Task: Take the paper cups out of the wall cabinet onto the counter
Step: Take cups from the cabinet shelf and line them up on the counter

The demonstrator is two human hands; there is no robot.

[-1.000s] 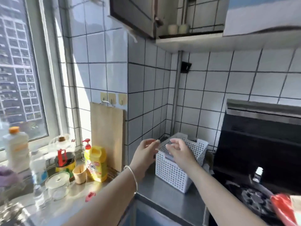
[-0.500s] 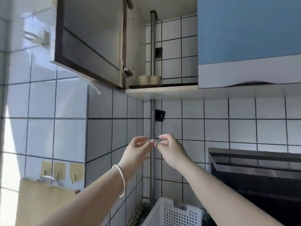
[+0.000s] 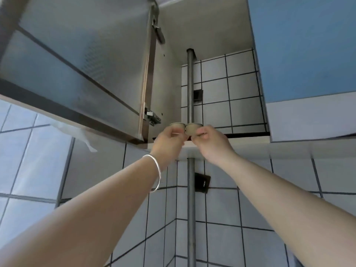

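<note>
At the upper left of the frame the cabinet door (image 3: 77, 60) stands swung open, its lower corner hanging just left of our reach, so we keep the left forearm clear of that edge. Just left of centre, our left hand (image 3: 169, 140), bracelet (image 3: 156, 170) at the wrist, curls its fingers round the left paper cup (image 3: 176, 124), of which only the rim shows above the fingers. Touching it on the right stands the right paper cup (image 3: 193, 128), and our right hand (image 3: 210, 143) pinches it low on the wall. Both cups still sit at the front edge of the cabinet shelf (image 3: 248, 134), in front of the vertical pipe (image 3: 189, 87). For a clean lift we judge the grip should be light, since thin paper walls dent easily; we raise each cup straight up off the shelf, draw it forward past the shelf lip, then lower both upright toward the counter, which lies out of view below the frame.
</note>
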